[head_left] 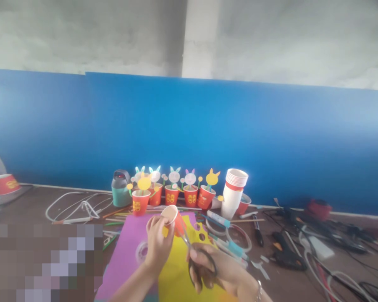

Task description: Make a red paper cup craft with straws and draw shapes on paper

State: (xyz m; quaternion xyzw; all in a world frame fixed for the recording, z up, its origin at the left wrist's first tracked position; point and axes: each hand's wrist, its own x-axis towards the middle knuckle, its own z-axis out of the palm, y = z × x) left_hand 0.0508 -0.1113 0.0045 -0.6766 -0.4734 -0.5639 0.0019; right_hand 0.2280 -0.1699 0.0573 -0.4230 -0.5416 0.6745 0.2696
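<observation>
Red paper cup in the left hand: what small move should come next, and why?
Perhaps snip the red paper cup slightly: the left hand holds it tilted, and the right hand holds black-handled metal scissors with blades at its wall; blur hides whether they bite.

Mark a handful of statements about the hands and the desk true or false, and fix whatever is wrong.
1. The left hand holds a red paper cup, and the right hand holds scissors. True.
2. The scissors point away from that cup. False: they point toward it.
3. A tape roll lies on the purple sheet, left of the yellow sheet. True.
4. The teal flask stands left of the white cup stack. True.
5. The white cup stack stands on the yellow sheet. False: it stands on the table, beyond that sheet.
</observation>
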